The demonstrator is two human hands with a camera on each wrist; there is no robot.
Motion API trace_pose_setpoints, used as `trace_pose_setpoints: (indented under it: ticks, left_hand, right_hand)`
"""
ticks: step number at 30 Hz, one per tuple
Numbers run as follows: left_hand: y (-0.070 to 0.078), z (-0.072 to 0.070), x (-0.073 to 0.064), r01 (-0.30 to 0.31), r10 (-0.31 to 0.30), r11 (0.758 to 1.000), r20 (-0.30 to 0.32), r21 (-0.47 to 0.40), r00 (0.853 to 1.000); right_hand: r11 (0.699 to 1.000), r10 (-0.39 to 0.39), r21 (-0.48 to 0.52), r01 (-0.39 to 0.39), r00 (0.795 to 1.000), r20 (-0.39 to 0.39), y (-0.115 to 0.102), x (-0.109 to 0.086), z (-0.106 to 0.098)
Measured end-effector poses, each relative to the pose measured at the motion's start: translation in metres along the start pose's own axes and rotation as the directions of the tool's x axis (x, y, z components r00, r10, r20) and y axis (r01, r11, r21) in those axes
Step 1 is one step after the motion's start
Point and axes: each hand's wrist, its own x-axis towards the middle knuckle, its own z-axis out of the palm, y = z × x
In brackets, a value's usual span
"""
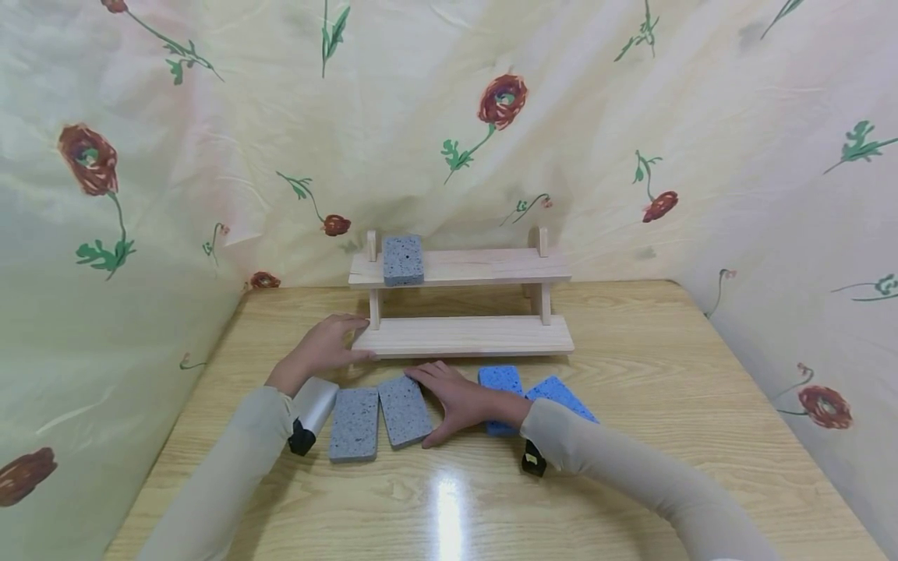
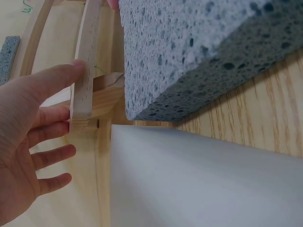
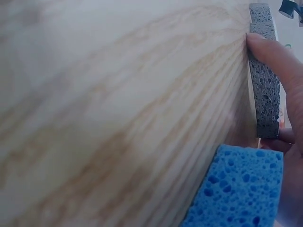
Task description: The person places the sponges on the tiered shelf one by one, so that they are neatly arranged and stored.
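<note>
My left hand (image 1: 323, 347) pinches the left end of the lower board of a two-tier wooden shelf (image 1: 463, 336); in the left wrist view the thumb lies on the board end (image 2: 84, 94), other fingers spread behind it. My right hand (image 1: 459, 397) grips a grey speckled sponge (image 1: 404, 413) lying on the table, thumb at its near corner and fingers at its far edge. Left of it lies another grey sponge (image 1: 354, 425). A third grey sponge (image 1: 403, 261) sits on the upper tier. Partly under the right wrist are two blue sponges, one upright-set (image 1: 501, 378) and one slanted (image 1: 561, 396).
The wooden table (image 1: 631, 343) meets a flower-printed cloth (image 1: 421, 117) hung behind and at both sides. Short posts (image 1: 543, 241) rise at the shelf's upper ends. A white plate-like piece (image 1: 316, 401) sits at the left wrist.
</note>
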Motion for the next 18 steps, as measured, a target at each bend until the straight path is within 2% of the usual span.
trace_pose_setpoints:
  ticks: [18]
  left_hand:
    - [-0.0006, 0.0007, -0.0001, -0.005, 0.005, 1.0, -0.005, 0.002, 1.0]
  right_hand:
    - [0.999, -0.025, -0.027, 0.023, 0.997, -0.078, -0.0049, -0.002, 0.001]
